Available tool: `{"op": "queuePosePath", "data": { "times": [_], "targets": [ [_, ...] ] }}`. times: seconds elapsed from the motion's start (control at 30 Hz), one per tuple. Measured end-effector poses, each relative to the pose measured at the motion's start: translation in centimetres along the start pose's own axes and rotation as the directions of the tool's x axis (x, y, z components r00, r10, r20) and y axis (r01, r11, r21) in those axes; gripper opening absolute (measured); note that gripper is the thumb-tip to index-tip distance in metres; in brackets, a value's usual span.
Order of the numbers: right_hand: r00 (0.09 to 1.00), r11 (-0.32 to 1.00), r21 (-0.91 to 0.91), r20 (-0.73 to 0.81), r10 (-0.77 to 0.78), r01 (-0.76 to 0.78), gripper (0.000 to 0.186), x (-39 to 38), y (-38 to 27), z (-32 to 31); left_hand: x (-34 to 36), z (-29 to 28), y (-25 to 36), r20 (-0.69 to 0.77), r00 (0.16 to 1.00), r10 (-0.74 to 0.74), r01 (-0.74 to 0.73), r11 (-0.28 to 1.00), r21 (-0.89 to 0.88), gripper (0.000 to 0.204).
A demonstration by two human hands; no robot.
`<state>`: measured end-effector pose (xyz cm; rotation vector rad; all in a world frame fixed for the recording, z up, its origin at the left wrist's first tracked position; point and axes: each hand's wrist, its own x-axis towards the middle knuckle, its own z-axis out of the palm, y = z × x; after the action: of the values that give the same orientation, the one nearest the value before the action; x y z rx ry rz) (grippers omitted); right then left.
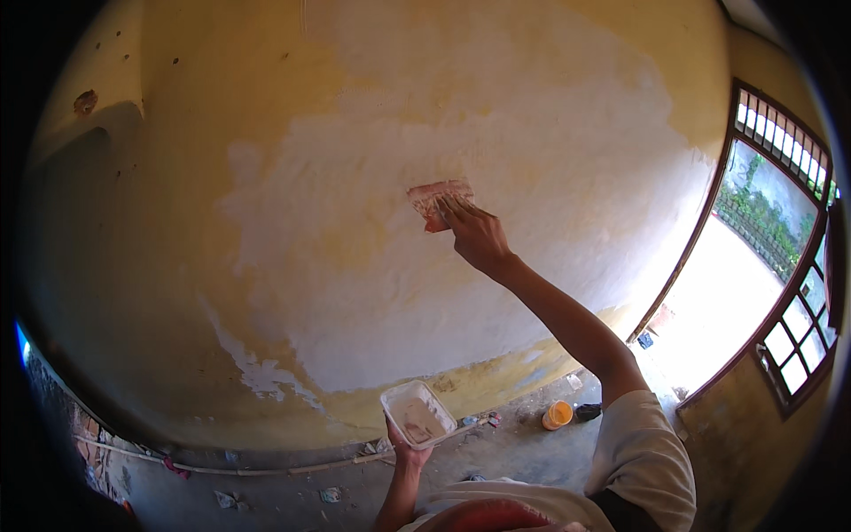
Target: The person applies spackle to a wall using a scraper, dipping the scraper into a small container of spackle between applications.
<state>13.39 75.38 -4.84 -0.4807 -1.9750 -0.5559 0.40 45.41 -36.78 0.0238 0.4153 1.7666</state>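
My right hand (480, 234) reaches up to the wall and grips a reddish, flat putty scraper (429, 197), its blade against the surface and smeared with pale paste. Around it the yellow wall (204, 293) carries a wide, uneven patch of whitish filler (346, 230). Low in front of me, my left hand (409, 454) is closed round the side of a white rectangular plastic tub (445, 434). Pale putty (417, 418) lies in the tub and coats its inner walls. Part of the left hand's fingers is hidden by the tub.
On the floor near the wall's foot stand an orange-yellow bucket (558, 415) and a dark bag-like item (587, 412). A long thin pole (266, 471) lies along the wall, with scraps of litter about. At right, an open doorway (736, 257) with a dark frame lets in bright light.
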Motion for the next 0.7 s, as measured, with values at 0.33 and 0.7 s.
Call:
{"op": "queuePosePath", "data": {
  "times": [0.33, 0.7],
  "targets": [
    [0.931, 0.998, -0.030, -0.362, 0.043, -0.058, 0.054, 15.7, -0.7, -8.0, -3.0, -2.2, 0.7, 0.034, 0.999, 0.007, -0.005, 0.998, -0.055, 0.061],
    [0.965, 0.996, 0.086, 0.263, -0.007, -0.017, 0.054, 1.8, -9.3, 1.8, -4.6, -3.3, 3.6, 0.000, 1.000, 0.006, -0.005, 1.000, 0.019, 0.061]
  ]
}}
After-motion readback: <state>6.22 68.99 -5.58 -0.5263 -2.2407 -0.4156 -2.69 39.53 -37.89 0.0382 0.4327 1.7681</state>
